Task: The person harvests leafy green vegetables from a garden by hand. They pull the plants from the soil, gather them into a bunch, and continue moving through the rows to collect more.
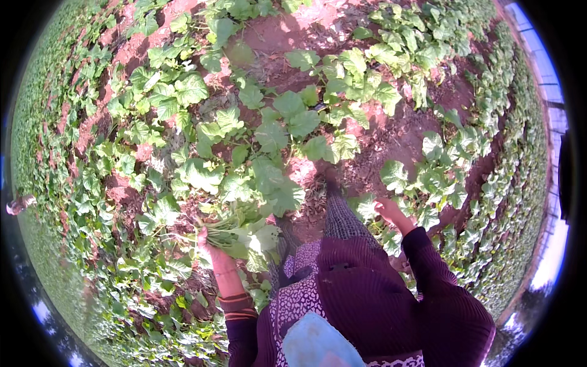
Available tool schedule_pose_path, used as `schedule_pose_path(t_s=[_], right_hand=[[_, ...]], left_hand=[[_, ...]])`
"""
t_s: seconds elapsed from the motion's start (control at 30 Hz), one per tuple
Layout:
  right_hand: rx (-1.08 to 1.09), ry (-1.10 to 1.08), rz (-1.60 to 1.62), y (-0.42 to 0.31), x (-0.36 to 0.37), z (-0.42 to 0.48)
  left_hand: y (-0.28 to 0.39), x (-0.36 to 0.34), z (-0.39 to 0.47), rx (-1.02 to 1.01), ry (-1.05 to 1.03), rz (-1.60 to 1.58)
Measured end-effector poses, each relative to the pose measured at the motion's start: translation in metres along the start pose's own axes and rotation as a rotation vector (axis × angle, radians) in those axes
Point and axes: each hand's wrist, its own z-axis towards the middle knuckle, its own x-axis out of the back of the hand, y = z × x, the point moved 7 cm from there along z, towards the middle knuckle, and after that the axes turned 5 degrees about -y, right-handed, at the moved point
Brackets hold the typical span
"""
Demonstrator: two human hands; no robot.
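My left hand point(213, 245) is closed around the stalks of a bunch of green leaves point(240, 236). The broad leaf blades spread to the right of the fist, and the stalk ends stick out to its left. Low leafy crop plants point(270, 179) grow just ahead of that hand. On the other side of my legs, my right hand point(390, 213) hangs with curled fingers beside a leaf point(366, 207) of the right-hand row. Nothing shows in its grasp, but its palm is hidden.
Rows of broad-leaved plants point(183, 91) run across reddish soil point(270, 34) on both sides. One foot point(331, 174) stands on the soil between plants. A pale wall or fence point(548, 78) lines the far right. A small blurred shape point(21, 204) shows at the left rim.
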Motion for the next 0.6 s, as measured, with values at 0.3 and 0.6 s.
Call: schedule_pose_path(t_s=[0.3,0.6], right_hand=[[0.005,-0.089,-0.138,0.046,0.111,0.041],[0.012,-0.040,-0.018,0.085,0.144,0.043]], left_hand=[[-0.025,-0.019,-0.074,-0.363,0.311,-0.130],[-0.043,-0.063,-0.065,-0.357,0.285,-0.143]])
